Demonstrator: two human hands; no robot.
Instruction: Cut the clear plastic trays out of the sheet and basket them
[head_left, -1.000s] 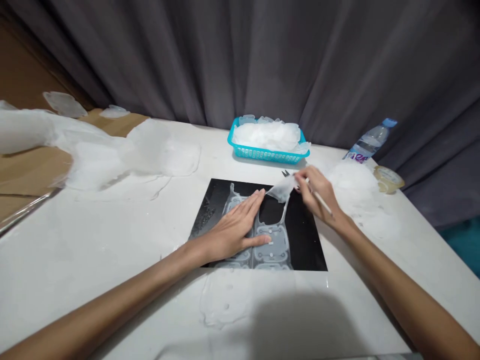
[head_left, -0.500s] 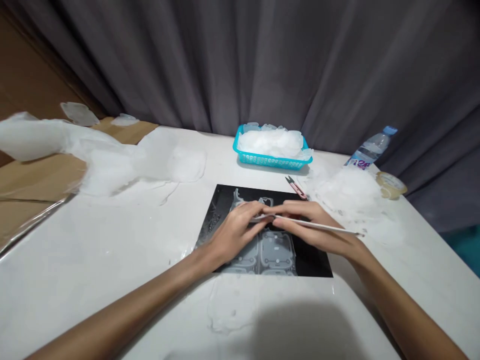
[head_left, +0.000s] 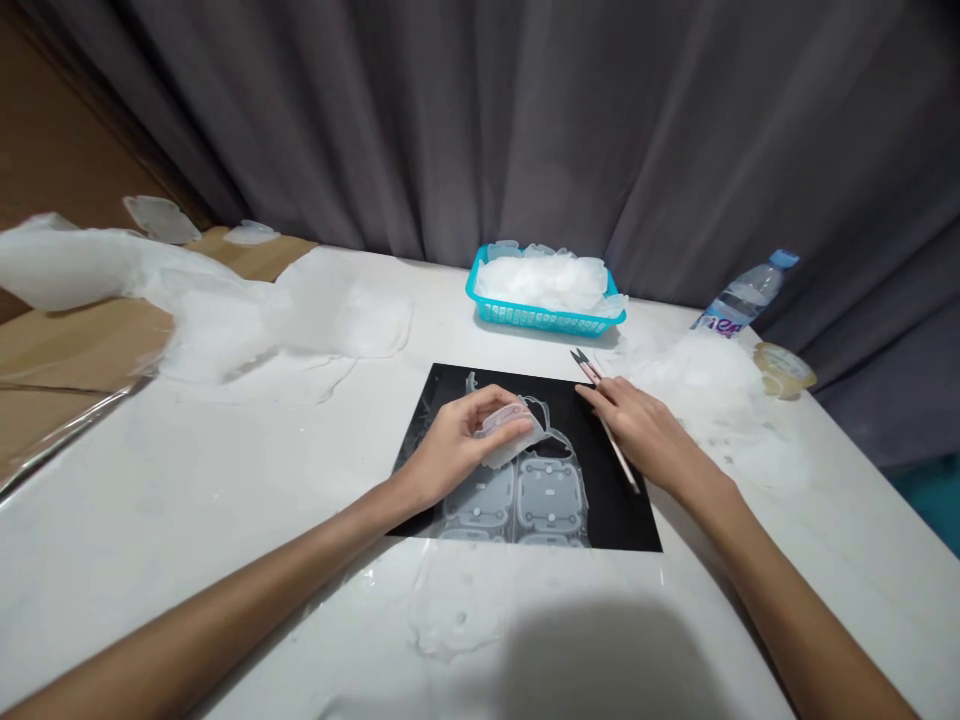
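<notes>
My left hand (head_left: 461, 440) is closed on a translucent rounded plastic piece (head_left: 514, 430), its thumb across the front. It is raised above a black mat (head_left: 622, 500). Below it on the mat lies a clear moulded sheet (head_left: 551, 495) of rounded rectangular shapes with thin, torn-looking strips at its far end. My right hand (head_left: 637, 420) rests by the mat's far right corner, fingers closed over a thin white stick (head_left: 624, 465) that points back toward me. Its fingertips are beside small thread snips (head_left: 582, 362), whose handles are partly hidden.
A blue basket (head_left: 547, 320) full of white, translucent pieces stands at the back. To the right are a white fluffy heap (head_left: 697, 385), a water bottle (head_left: 742, 297) and a tape roll (head_left: 784, 370). White film (head_left: 225, 320) and cardboard (head_left: 82, 350) lie left.
My hands have moved apart. My right hand went right toward the snips, the stick swinging to point nearer me. The plastic piece stays in my left hand, now tilted up and more visible.
</notes>
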